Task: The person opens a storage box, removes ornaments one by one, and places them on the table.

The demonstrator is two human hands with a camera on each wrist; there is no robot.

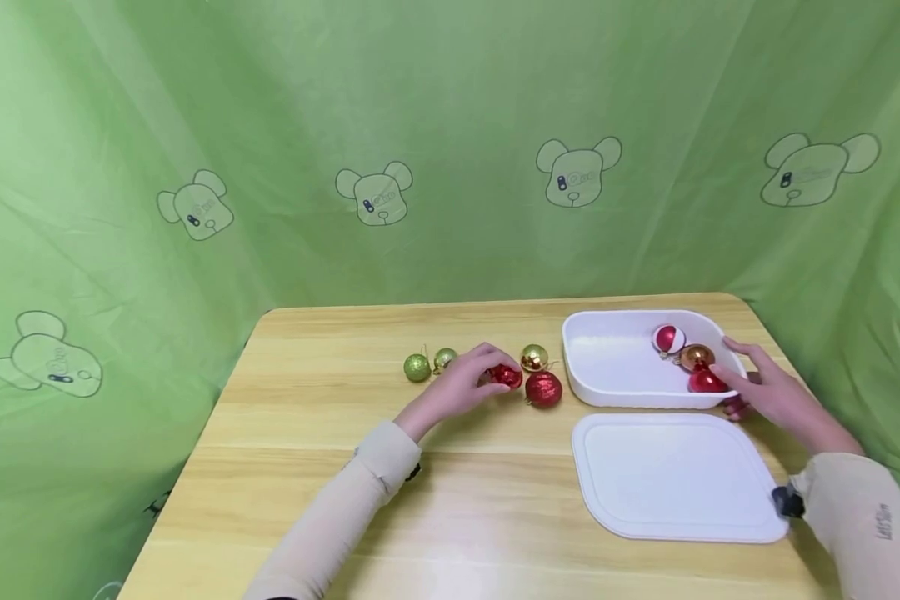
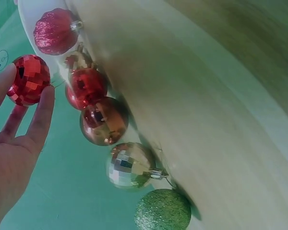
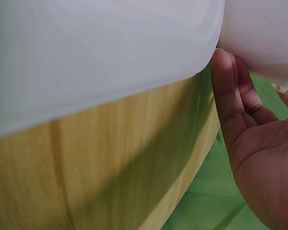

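Note:
My left hand (image 1: 461,385) pinches a red mirror-faceted Christmas bauble (image 2: 30,80) between thumb and fingertips, above the table. Beside it stand a gold bauble (image 1: 534,357) and a red glitter bauble (image 1: 543,389). Left of that hand are a green glitter bauble (image 1: 417,367) and a pale green faceted one (image 1: 446,359). At the right, my right hand (image 1: 776,396) grips the corner of a white plastic box (image 1: 607,398), some fingers below its edge. Inside the box lie a red-and-white bauble (image 1: 668,339), a copper one (image 1: 697,357) and a red one (image 1: 707,381).
A flat white lid (image 1: 675,475) lies in front of the box on the wooden table (image 1: 495,500). Green cloth (image 1: 465,100) printed with bear heads hangs behind the table and at both sides. In the left wrist view, shiny red (image 2: 86,88) and copper baubles (image 2: 104,121) appear in the row.

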